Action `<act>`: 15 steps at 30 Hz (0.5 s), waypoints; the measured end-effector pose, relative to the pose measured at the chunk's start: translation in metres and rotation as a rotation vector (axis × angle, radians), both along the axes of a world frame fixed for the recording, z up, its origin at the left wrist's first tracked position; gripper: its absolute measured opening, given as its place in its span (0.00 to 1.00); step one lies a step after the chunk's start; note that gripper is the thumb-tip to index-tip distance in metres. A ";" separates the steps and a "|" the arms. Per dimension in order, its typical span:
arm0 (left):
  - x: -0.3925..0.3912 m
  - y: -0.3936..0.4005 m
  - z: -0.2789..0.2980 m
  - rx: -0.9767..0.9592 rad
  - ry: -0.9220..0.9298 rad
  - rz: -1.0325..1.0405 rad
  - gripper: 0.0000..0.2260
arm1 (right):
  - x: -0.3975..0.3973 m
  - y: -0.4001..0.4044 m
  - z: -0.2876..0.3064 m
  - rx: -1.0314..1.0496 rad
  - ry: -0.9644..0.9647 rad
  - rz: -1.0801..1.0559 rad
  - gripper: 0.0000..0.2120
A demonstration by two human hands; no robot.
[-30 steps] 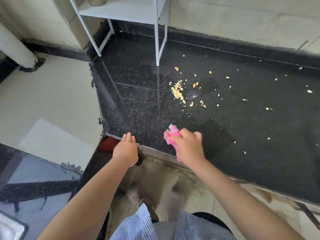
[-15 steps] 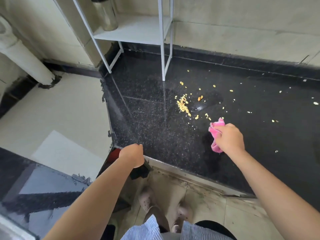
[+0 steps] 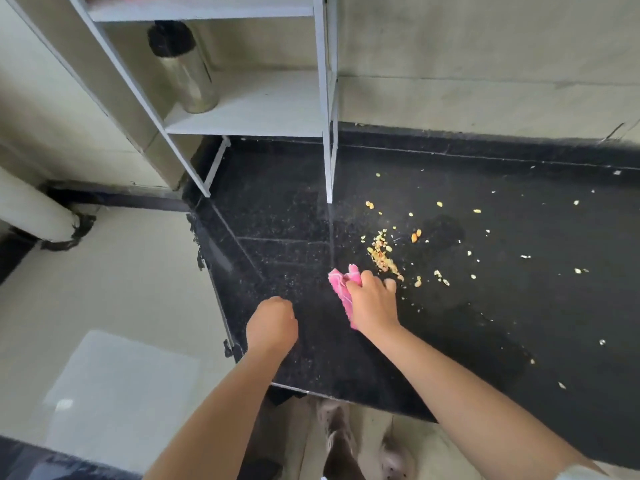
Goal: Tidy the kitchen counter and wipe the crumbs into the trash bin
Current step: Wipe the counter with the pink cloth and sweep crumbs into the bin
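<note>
A pink cloth [image 3: 341, 289] is gripped by the right hand [image 3: 374, 303] beside crumbs [image 3: 382, 254] on the black counter [image 3: 519, 306]; the left hand [image 3: 272, 323] is held fisted near the counter's left edge, empty; a steel canister [image 3: 183, 71] is seen on the rack shelf [image 3: 259, 112], contents hidden

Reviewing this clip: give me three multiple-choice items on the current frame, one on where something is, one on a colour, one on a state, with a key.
1. Where does the densest pile of crumbs lie?
A. Just beyond the right hand, on the black counter
B. On the white shelf
C. On the floor by the shoes

2. What colour is the cloth?
A. Blue
B. Pink
C. White

3. What is the left hand doing?
A. Holding the metal canister
B. Gripping the cloth
C. Holding nothing, fingers curled under, over the counter's corner

Key: 1 A, the yellow heap sits on the counter right past the fingertips. 2 B, pink fabric sticks out from the right hand's grip. 3 C, nothing shows in that fist; the canister stands on the shelf.
</note>
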State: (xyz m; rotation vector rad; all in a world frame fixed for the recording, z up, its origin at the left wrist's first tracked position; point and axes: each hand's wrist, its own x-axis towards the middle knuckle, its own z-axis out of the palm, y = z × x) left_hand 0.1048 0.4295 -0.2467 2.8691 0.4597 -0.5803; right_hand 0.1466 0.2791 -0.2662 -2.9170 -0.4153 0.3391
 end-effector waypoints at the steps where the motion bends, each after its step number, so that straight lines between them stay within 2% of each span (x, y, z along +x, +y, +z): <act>1: 0.008 0.003 -0.002 -0.016 -0.022 -0.017 0.09 | 0.000 -0.010 -0.001 -0.010 -0.020 -0.026 0.25; 3: 0.025 0.007 -0.004 -0.048 -0.039 -0.060 0.11 | -0.001 -0.040 -0.007 -0.048 -0.090 -0.090 0.27; 5: 0.039 0.008 -0.009 -0.066 -0.033 -0.120 0.17 | -0.006 -0.078 -0.012 -0.108 -0.142 -0.182 0.23; 8: 0.058 0.006 -0.014 -0.057 0.006 -0.226 0.24 | -0.006 -0.128 -0.004 -0.141 -0.030 -0.420 0.15; 10: 0.067 0.008 -0.018 -0.030 0.034 -0.284 0.25 | -0.004 -0.152 0.003 -0.057 0.018 -0.610 0.17; 11: 0.069 0.009 -0.019 -0.020 0.055 -0.307 0.25 | -0.004 -0.158 0.006 -0.001 0.057 -0.635 0.19; 15: 0.074 0.015 -0.024 -0.034 0.117 -0.347 0.25 | 0.002 -0.139 0.022 0.202 -0.089 -0.574 0.20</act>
